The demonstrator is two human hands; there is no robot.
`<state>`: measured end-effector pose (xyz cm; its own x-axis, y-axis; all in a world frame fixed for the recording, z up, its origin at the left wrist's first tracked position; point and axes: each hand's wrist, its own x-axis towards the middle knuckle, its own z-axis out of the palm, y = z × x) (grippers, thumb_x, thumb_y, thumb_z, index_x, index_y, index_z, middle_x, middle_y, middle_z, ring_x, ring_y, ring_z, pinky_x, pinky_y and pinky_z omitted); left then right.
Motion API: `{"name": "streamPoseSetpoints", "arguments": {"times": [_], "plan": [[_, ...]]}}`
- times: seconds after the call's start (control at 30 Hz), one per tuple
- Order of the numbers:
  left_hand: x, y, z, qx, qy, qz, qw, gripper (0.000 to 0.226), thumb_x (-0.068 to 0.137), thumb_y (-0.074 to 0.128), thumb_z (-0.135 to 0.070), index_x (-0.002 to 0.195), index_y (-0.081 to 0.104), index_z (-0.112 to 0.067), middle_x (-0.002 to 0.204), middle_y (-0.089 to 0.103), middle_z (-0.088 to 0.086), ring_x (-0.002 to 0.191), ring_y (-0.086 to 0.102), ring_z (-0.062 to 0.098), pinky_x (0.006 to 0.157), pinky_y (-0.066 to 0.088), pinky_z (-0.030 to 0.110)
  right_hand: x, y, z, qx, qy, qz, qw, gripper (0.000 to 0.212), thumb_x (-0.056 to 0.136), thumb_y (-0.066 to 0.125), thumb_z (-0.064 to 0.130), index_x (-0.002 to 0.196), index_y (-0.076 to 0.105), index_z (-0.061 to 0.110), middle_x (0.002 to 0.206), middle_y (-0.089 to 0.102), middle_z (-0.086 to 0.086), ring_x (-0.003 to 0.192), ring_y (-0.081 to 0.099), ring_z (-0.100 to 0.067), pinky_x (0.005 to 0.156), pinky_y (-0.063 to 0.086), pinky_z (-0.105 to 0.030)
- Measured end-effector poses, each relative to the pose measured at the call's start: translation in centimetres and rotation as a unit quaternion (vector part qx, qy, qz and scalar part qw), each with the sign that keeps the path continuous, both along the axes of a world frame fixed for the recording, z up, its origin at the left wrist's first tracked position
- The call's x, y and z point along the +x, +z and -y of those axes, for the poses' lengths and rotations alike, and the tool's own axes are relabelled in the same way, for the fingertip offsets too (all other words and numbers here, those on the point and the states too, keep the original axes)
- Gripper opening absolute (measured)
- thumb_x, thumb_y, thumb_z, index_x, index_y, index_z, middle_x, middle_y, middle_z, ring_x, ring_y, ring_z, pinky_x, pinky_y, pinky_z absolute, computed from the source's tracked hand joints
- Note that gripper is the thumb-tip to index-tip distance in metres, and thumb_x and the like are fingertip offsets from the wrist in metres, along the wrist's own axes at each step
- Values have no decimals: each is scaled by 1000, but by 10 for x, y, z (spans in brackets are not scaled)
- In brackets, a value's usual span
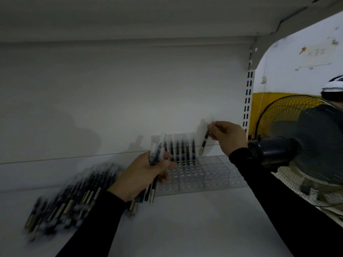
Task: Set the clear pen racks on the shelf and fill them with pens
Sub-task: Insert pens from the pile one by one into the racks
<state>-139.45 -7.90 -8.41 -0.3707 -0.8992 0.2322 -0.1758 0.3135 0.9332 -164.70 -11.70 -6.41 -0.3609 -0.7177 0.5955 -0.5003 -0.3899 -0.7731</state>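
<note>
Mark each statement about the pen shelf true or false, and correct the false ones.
1. The right hand pinches one pen. True.
2. The left hand is empty. False: it grips a bundle of pens.
3. The rack is full. False: only a back row of pens stands in it.
4. A loose pile of pens lies left of the rack. True.
5. A fan stands to the right. True.

Dim shelf, motion blur, brighter right edge

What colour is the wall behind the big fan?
The wall behind the fan is yellow low down and white above, in the head view.
</note>
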Motion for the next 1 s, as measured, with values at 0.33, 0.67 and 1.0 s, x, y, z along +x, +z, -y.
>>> {"name": "streamPoseSetpoints", "arguments": {"times": [0.33, 0.67, 1.0], "plan": [[1, -2, 3, -35, -1, 7, 999, 9, 97, 56, -17, 101, 59, -9, 90, 75, 4, 66, 65, 21, 62, 53, 32, 11, -11, 7, 84, 4, -164, 983, 26, 92, 62, 30, 85, 73, 7, 75, 69, -5, 73, 65, -20, 75, 48, -22], [-1, -1, 0, -5, 2, -18, 1000, 11, 95, 58, -17, 100, 59, -6, 85, 73, 13, 67, 67, 23, 62, 56, 31, 4, -16, 4, 123, -40, -223, 966, 36, 93, 59, 38, 93, 73, 4, 90, 73, -13, 83, 66, -25, 82, 53, -32], [-21, 1, -6, 2, -1, -56, 998, 5, 87, 69, -12, 90, 67, -10, 75, 72, 14, 56, 66, 22, 52, 53, 27, 49, -6, -44, 80, 259, -42, 962, 12, 87, 67, 32, 84, 74, 23, 73, 72, 10, 70, 65, -3, 70, 52, -22]]}}
